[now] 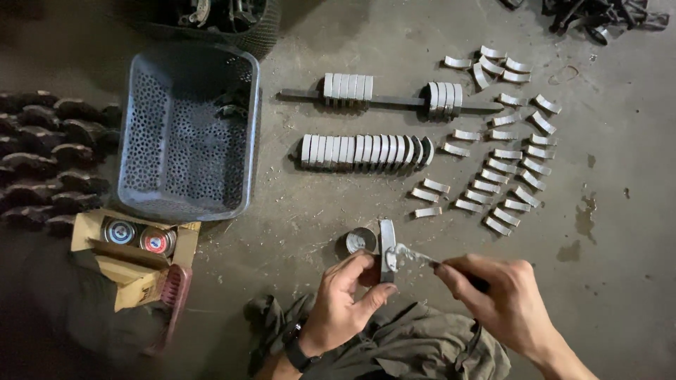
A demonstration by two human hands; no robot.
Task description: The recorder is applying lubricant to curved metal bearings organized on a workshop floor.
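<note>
A workshop: a stained concrete floor carries rows of curved metal pieces, a perforated plastic basket and piled dark parts.

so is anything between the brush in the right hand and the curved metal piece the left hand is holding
Nothing visible. The left hand holds the curved metal piece upright, and the brush in the right hand already lies against its face. The small open tin sits just behind, out of the way.

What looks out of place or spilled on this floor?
Dark stains blot the concrete floor at right, like spilled liquid. The curved metal pieces there lie loosely scattered, unlike the tight row beside the grey basket. Nothing looks broken.
</note>
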